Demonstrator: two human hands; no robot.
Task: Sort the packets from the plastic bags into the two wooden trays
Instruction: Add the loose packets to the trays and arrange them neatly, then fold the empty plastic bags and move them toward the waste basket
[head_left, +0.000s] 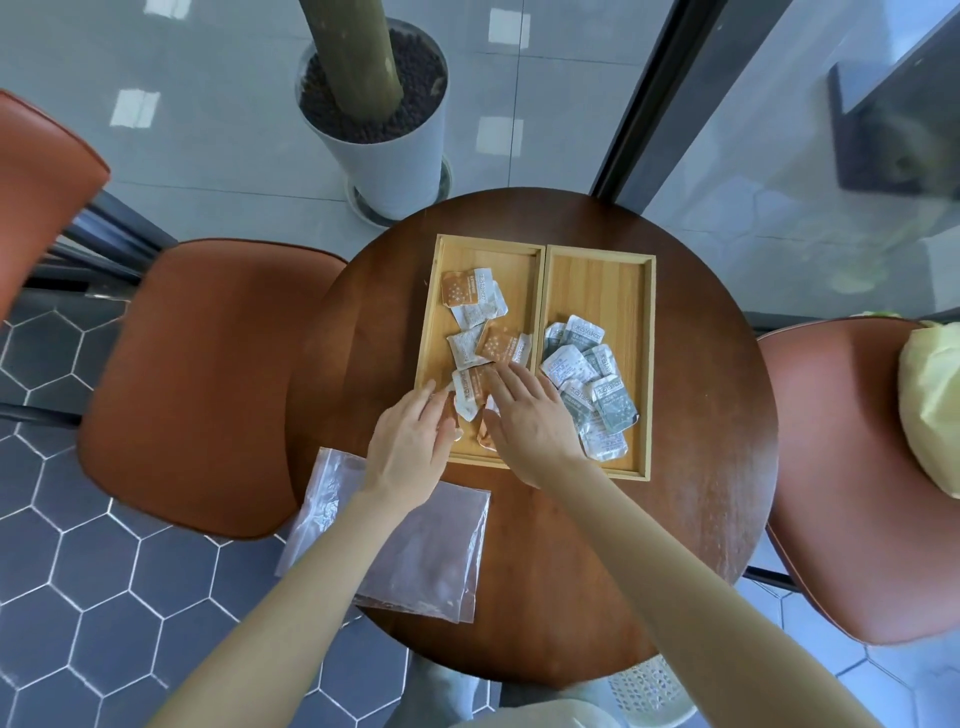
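Note:
Two wooden trays lie side by side on a round dark table (696, 467). The left tray (480, 249) holds several orange-and-white packets (470, 293). The right tray (597, 265) holds several grey-green packets (597, 379) at its near end. My left hand (410, 441) rests over the near left corner of the left tray, fingers together on a packet there. My right hand (524, 415) lies flat, fingers spread, over packets at the near end of the left tray. Flat clear plastic bags (431, 551) lie on the table's near left, partly under my left forearm.
Brown cushioned chairs stand left (208, 374) and right (852, 467) of the table. A pale yellow bag (930, 400) sits on the right chair. A white planter (389, 114) stands behind the table, beside a glass wall. A white basket (649, 686) shows under the table's near edge.

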